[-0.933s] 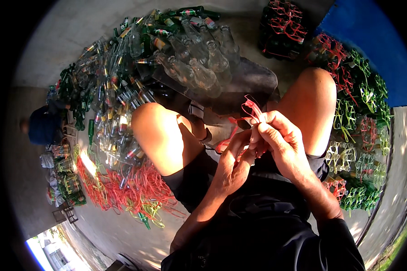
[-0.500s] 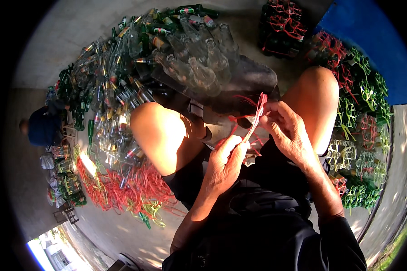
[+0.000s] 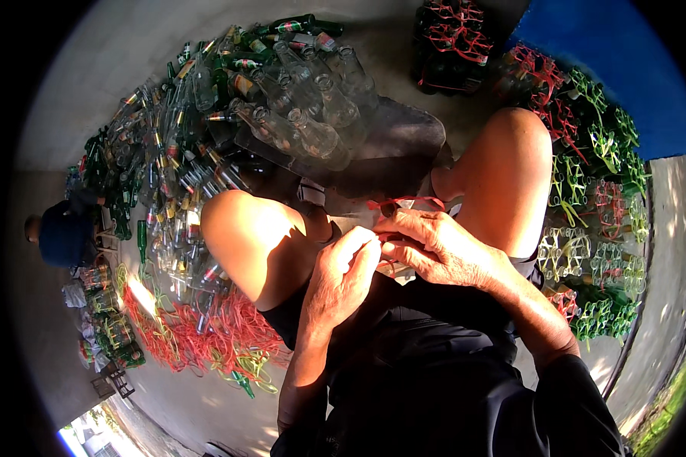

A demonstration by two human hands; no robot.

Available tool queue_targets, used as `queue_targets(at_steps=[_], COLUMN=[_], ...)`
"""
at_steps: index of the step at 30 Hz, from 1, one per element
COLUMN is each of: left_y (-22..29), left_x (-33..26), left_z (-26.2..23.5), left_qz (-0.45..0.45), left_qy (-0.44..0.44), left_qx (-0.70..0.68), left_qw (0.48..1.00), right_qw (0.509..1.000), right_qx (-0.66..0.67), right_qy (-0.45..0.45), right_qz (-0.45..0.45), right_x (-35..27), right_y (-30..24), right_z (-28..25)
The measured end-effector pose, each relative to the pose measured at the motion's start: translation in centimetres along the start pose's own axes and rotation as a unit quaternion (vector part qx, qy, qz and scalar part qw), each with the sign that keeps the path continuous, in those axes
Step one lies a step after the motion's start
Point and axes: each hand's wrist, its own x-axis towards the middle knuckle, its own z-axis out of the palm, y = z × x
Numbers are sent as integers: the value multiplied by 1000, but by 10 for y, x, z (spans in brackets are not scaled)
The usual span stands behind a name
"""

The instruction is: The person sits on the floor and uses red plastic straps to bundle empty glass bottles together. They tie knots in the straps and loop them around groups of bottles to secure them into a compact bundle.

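Between my knees both hands meet, fingertips almost touching. Red plastic strap [image 3: 428, 202] loops out just beyond the fingers of my right hand [image 3: 438, 247], which are closed on it in a bent grip. My left hand [image 3: 341, 278] is pinched shut beside it, thumb against the fingers; the strap end there is mostly covered by the fingers. Past my knees, several clear glass bottles [image 3: 312, 137] stand grouped on a dark flat board [image 3: 404, 137].
A large heap of green and clear bottles [image 3: 160, 160] spreads at left, with a tangle of red and yellow straps [image 3: 213, 327] nearer. Strapped bottle bundles [image 3: 587, 251] line the right, by a blue panel [image 3: 617, 68]. A person in dark blue [image 3: 65, 232] is at far left.
My hands have come together and lowered the strap, which stood up as a folded bunch before. My right hand has moved left and turned across toward the left. The view has shifted slightly.
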Motion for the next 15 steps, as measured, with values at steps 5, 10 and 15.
queue_targets(at_steps=[5,10,15], left_y=[3,2,1], left_x=[5,11,25], left_z=[-8,-22,-48], left_qz=[-16,-14,-52], left_qy=[-18,-19,2], left_qx=[19,38,3], left_qw=[1000,999,999], right_qw=[999,997,990], right_qx=[-37,-78,-26], right_qy=[-30,2,-24], right_qz=[28,-15,137], right_x=[-7,1,21], right_y=[9,10,-8], right_z=[-6,-21,-60])
